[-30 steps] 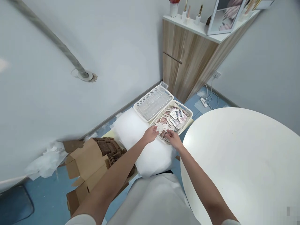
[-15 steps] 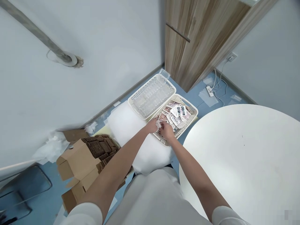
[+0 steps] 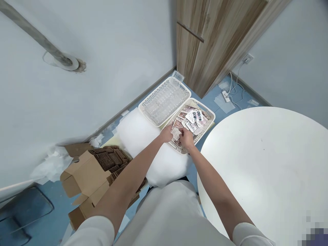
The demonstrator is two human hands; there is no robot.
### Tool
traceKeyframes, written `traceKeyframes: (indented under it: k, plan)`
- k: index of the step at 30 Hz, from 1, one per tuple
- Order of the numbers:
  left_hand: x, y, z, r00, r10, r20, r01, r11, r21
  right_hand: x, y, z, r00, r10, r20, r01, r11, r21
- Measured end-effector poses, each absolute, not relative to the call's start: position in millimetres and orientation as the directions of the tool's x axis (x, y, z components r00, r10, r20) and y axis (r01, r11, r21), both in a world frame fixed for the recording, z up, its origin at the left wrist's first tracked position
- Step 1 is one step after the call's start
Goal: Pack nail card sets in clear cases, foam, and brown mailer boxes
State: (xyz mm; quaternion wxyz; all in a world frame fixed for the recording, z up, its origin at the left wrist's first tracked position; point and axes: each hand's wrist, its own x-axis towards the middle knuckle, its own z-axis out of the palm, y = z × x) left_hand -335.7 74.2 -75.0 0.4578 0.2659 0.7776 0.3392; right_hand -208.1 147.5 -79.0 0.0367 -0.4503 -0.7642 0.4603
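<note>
Over the near end of a white plastic basket (image 3: 210, 118), both my hands work close together. A small white card (image 3: 176, 133) with fine dark print lies between them, its printed face up. My left hand (image 3: 167, 134) grips the card at its left edge. My right hand (image 3: 187, 138) has its fingers pinched at the card's right edge; the fingertips are partly hidden. Beyond the hands, the basket holds many loose printed cards, some brownish-pink, and a white card with dark oval shapes (image 3: 197, 117) on top.
A second white basket (image 3: 144, 108) with clear plastic pieces adjoins it. White plastic-like bundles (image 3: 135, 131) lie near my legs. An opened cardboard box (image 3: 87, 174) with brown folded pieces stands left, a round white table (image 3: 263, 164) right, a wood-grain cabinet (image 3: 194, 58) behind.
My hands have moved slightly apart, and the card between them now shows flat with its print visible. The view has shifted a little. A dark pixelated patch has appeared at the lower right corner.
</note>
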Motion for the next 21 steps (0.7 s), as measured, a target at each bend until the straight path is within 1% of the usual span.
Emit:
traceKeyframes:
  k: [2,4,7,9,12,17,21]
  plan:
    - [-333,72,-69,-0.432,0.755,-0.493,0.176,0.607,0.775,-202,150,-73,-0.588,0.723,-0.363,0.612,0.103,-0.784]
    - [-330,68,-62,-0.461,0.767,-0.446,0.222,0.587,0.779,-195,151,-66,-0.569,0.733,-0.374,0.559,0.011,-0.829]
    - [-323,58,-50,-0.535,0.746,-0.398,0.204,0.571,0.795,-184,151,-53,-0.531,0.744,-0.405,0.446,-0.161,-0.881]
    - [-317,51,-42,-0.539,0.742,-0.400,0.140,0.547,0.825,-176,149,-42,-0.526,0.741,-0.418,0.353,-0.257,-0.900]
    - [-305,38,-26,-0.497,0.747,-0.441,-0.011,0.502,0.865,-164,140,-25,-0.518,0.753,-0.405,0.255,-0.316,-0.914]
    - [-281,6,3,-0.452,0.736,-0.504,-0.247,0.439,0.864,-142,112,3,-0.486,0.808,-0.334,0.123,-0.315,-0.941]
    - [-260,-27,20,-0.389,0.757,-0.525,-0.411,0.368,0.834,-114,80,22,-0.549,0.792,-0.266,0.064,-0.278,-0.958]
